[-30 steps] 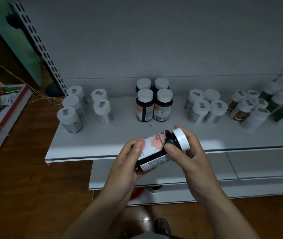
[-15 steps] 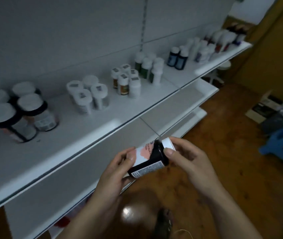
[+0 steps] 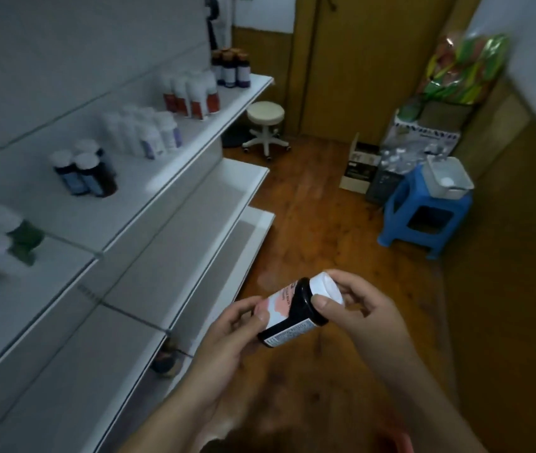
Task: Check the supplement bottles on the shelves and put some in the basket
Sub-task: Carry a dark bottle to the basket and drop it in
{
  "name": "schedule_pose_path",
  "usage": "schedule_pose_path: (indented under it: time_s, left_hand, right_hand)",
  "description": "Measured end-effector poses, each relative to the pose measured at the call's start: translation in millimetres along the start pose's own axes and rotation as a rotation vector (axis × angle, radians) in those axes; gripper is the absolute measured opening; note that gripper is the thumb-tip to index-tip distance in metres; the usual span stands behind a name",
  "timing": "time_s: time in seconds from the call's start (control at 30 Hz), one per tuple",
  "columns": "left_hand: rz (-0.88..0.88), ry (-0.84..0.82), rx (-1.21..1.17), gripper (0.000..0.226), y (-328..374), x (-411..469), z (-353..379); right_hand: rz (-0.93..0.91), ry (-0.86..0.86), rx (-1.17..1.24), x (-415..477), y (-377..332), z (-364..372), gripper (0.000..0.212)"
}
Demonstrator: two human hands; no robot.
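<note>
A dark supplement bottle (image 3: pixel 292 310) with a pink and white label and a white cap lies tilted between both hands, above the wooden floor. My left hand (image 3: pixel 232 335) grips its base end. My right hand (image 3: pixel 363 310) pinches the cap end with thumb and fingers. More bottles stand in groups along the top white shelf (image 3: pixel 149 188): dark ones with blue labels (image 3: pixel 85 173), white ones (image 3: pixel 149 132), red-labelled ones (image 3: pixel 191 94) and brown-capped ones (image 3: pixel 232 68). A red edge (image 3: pixel 397 441) shows at the bottom; I cannot tell what it is.
Two lower white shelves (image 3: pixel 194 230) run under the top one. A white swivel stool (image 3: pixel 265 125) stands by the wooden door. At the right a blue plastic stool (image 3: pixel 423 217) carries a white tub (image 3: pixel 447 179), beside boxes and bags.
The view has swung right, from the shelf front toward the room's far end. Both hands keep hold of the same bottle, now over the floor instead of the shelf edge.
</note>
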State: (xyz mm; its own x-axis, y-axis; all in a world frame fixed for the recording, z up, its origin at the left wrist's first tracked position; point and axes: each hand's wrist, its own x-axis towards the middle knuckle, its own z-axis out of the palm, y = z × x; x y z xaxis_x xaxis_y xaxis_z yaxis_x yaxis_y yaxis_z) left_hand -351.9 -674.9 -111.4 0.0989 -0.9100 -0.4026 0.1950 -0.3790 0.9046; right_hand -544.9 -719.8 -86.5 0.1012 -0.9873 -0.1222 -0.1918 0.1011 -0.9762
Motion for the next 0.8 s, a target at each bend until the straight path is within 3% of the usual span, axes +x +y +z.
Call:
schedule_pose_path:
  time_s: [0.33,0.63,0.8]
  left_hand:
    - [-0.024,-0.280,0.289,0.048,29,205,132]
    - [0.108,-0.545,0.514,0.016,96,445,290]
    - [0.123,-0.650,0.593,0.015,125,544,387]
  right_hand:
    - [0.026,0.236,-0.289,149,31,-123,0.041]
    - [0.124,0.384,-0.477,361,19,-259,0.048]
    - [0.157,0.457,-0.483,450,22,-342,0.047]
